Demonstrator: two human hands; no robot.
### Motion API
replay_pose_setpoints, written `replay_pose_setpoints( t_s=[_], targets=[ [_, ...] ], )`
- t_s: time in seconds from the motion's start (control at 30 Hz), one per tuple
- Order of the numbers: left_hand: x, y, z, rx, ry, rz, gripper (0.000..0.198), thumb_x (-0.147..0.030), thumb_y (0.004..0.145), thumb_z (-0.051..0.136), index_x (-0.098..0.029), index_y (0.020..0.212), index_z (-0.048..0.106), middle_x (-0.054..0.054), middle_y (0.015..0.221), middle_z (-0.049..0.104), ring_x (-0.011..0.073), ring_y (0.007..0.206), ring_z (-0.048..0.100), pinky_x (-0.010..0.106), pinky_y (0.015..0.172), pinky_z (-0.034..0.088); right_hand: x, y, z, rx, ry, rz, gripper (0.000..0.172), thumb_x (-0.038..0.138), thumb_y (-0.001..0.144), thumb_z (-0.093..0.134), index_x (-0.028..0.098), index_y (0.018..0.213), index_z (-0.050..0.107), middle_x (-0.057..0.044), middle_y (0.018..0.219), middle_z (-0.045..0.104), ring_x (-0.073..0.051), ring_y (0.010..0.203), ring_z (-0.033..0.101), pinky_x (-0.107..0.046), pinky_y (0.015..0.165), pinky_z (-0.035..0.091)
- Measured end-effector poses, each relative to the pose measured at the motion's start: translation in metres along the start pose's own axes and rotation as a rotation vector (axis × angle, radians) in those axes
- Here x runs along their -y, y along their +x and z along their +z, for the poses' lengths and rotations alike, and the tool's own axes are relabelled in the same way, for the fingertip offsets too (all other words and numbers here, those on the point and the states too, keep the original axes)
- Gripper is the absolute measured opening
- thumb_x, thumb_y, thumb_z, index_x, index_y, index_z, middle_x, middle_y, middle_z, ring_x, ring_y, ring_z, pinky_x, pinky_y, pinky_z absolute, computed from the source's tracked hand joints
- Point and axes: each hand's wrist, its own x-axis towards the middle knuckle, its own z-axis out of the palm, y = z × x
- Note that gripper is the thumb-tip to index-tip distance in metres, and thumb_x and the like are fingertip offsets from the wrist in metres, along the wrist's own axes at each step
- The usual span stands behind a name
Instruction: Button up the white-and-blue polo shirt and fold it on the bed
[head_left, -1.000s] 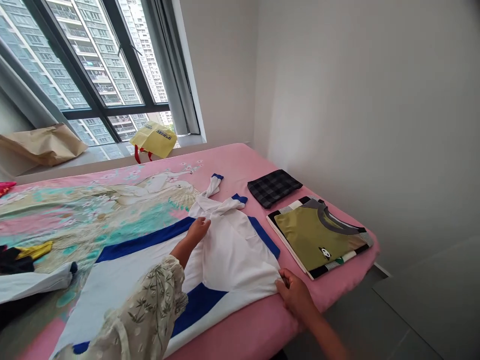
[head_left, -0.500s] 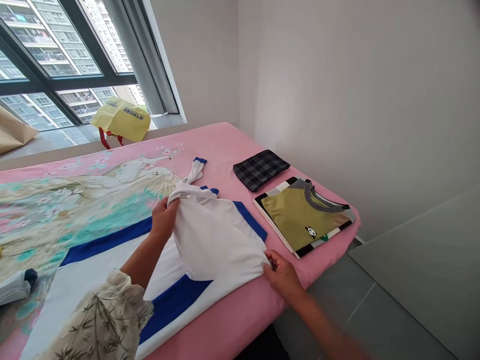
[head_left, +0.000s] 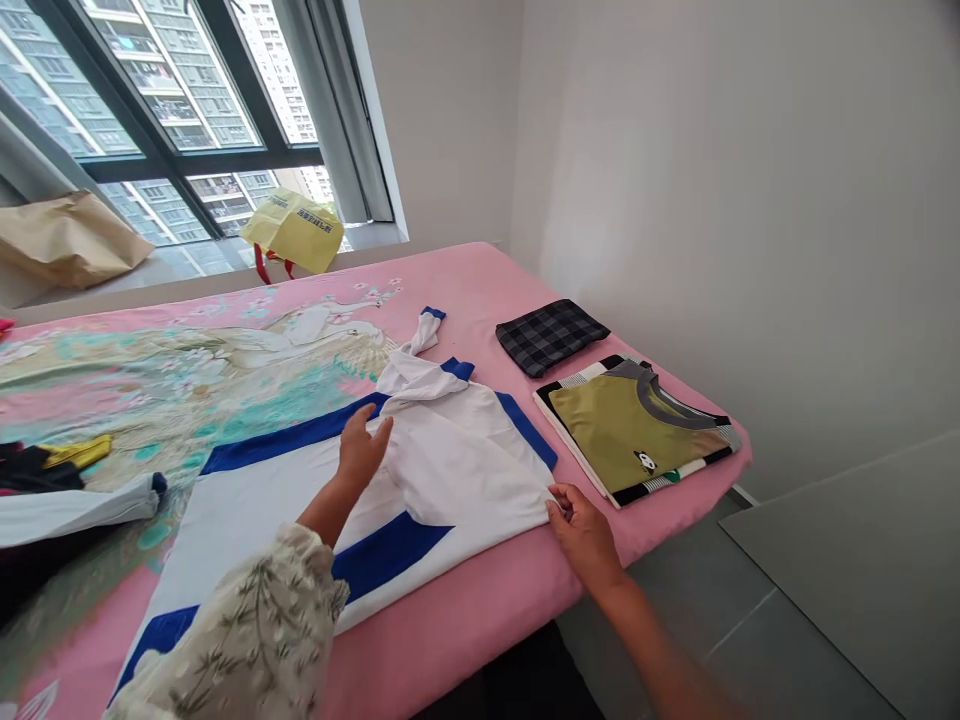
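A white garment with blue panels (head_left: 472, 460) lies spread on the pink bed, its upper part folded over and one blue-cuffed sleeve pointing to the window. My left hand (head_left: 362, 450) is just over its left part, thumb and fingers apart, holding nothing. At the garment's right corner, my right hand (head_left: 581, 530) pinches the white cloth between thumb and fingers. To the right lie a folded olive shirt with a panda print (head_left: 615, 415), on top of black and white striped cloth, and a folded dark checked cloth (head_left: 551, 335).
The pink bed (head_left: 457, 275) meets a pale wall at the right. A yellow bag (head_left: 296, 235) and a brown paper bag (head_left: 71, 240) are by the window. More clothes (head_left: 82, 510) lie at the left. Grey floor shows at the lower right.
My left hand has let go of the lifted white cloth, which now lies down on the bed. My right hand still pinches the corner. The view has turned somewhat to the left.
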Motion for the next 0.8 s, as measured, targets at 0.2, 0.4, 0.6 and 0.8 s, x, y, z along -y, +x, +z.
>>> replay_pose_setpoints(
  t_s=[0.2, 0.4, 0.6, 0.8],
  targets=[
    [0.082, -0.142, -0.079, 0.137, 0.307, 0.566, 0.023, -0.019, 0.084, 0.050, -0.026, 0.097, 0.067, 0.004, 0.105, 0.069, 0.0228, 0.111, 0.058, 0.043, 0.108, 0.035, 0.008, -0.017, -0.003, -0.171, -0.079, -0.059, 0.033, 0.036, 0.083, 0.047, 0.021, 0.111, 0.056, -0.007, 0.098, 0.061, -0.022, 0.086, 0.059, -0.034, 0.077, 0.048],
    [0.137, -0.214, -0.120, 0.203, 0.472, 0.687, 0.047, -0.001, 0.083, 0.033, -0.025, 0.111, 0.062, 0.002, 0.119, 0.066, 0.0160, 0.121, 0.053, 0.038, 0.106, 0.042, 0.084, -0.065, 0.045, 0.047, 0.072, -0.713, 0.022, 0.019, 0.091, 0.040, 0.021, 0.100, 0.059, -0.007, 0.097, 0.063, -0.019, 0.097, 0.058, -0.037, 0.092, 0.045],
    [0.167, -0.214, -0.154, 0.193, 0.791, 0.151, 0.050, -0.038, 0.092, 0.038, -0.022, 0.139, 0.042, 0.008, 0.147, 0.039, 0.0269, 0.138, 0.031, 0.058, 0.112, 0.021, 0.058, -0.058, 0.089, 0.270, -0.430, -0.737, 0.041, 0.028, 0.090, 0.042, 0.015, 0.127, 0.053, -0.012, 0.135, 0.051, -0.028, 0.129, 0.042, -0.054, 0.109, 0.028],
    [0.195, -0.226, -0.212, -0.004, 0.961, -0.253, 0.059, -0.040, 0.092, 0.028, -0.013, 0.144, 0.031, 0.010, 0.153, 0.025, 0.0279, 0.142, 0.018, 0.061, 0.111, 0.015, 0.028, -0.048, 0.074, 0.128, -0.693, -0.552, 0.056, 0.040, 0.093, 0.032, 0.010, 0.139, 0.040, -0.009, 0.147, 0.036, -0.027, 0.138, 0.028, -0.054, 0.113, 0.017]
  ],
)
